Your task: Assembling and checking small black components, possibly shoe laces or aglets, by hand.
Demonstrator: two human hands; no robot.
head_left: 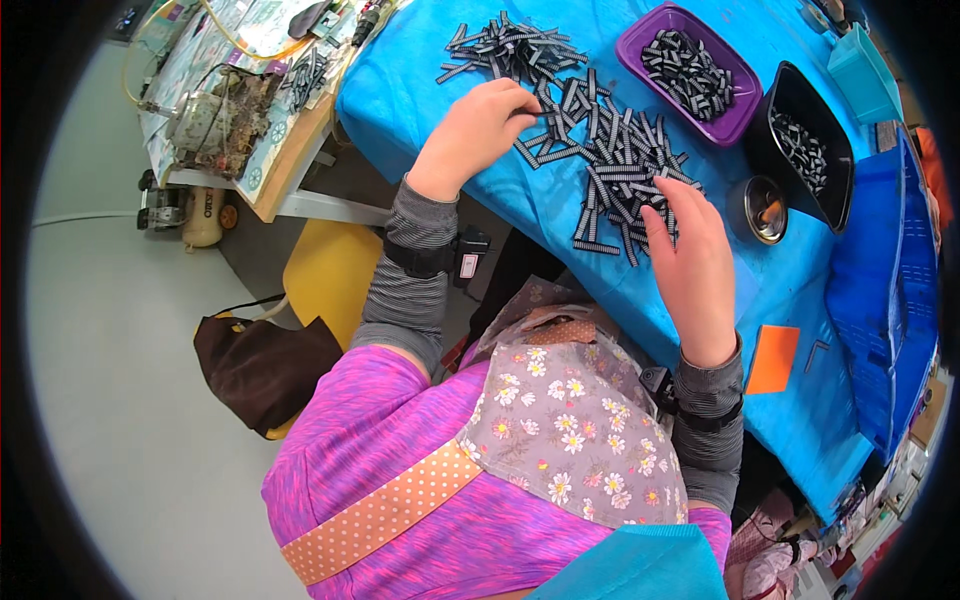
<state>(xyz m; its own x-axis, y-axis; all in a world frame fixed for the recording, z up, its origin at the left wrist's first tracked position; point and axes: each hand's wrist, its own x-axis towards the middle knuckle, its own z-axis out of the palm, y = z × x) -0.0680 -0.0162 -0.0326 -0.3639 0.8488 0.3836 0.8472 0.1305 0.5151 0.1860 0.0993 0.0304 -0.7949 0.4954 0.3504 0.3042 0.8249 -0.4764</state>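
Short black-and-grey ribbed strips lie in a loose pile (pixel 625 150) on the blue-covered table (pixel 410 85). A smaller heap of similar strips (pixel 510 48) is beyond my left hand. My left hand (pixel 475 132) is closed in a pinch at the pile's left side, with a thin dark strip (pixel 545 113) showing at its fingertips. At the pile's right edge is my right hand (pixel 697 255), thumb and fingers apart, the fingertips at the strips. Whether it touches any strip is hard to tell.
Right of the pile stand a purple tub (pixel 745 117) and a black bin (pixel 845 200), both holding small dark pieces. Near them are a round metal tin (pixel 766 210), an orange pad (pixel 773 360), a hex key (pixel 817 356) and a blue crate (pixel 880 300). A cluttered workbench (pixel 280 170) stands left.
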